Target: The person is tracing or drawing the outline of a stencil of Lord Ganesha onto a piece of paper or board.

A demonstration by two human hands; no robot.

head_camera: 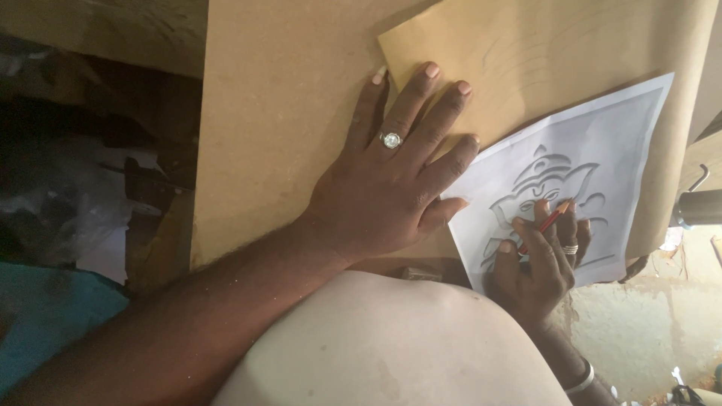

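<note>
My left hand (391, 177), a ring on one finger, lies flat with fingers spread on a brown fibreboard sheet (278, 113), its fingertips pressing a smaller tan board (526, 53) and the edge of a white paper sheet (609, 135). The paper carries a grey printed elephant-headed figure (545, 188). My right hand (538, 259), also ringed, grips a red pencil (547, 222) whose tip touches the printed lines near the figure's middle. A pale rounded shape (391, 346), likely my clothed knee, hides the board's near edge.
Dark clutter and a white scrap (105, 188) lie left of the board. A blue cloth (45, 316) shows at lower left. A dark cylindrical handle with a metal hook (698, 203) pokes in at the right edge, over a rough pale floor (647, 323).
</note>
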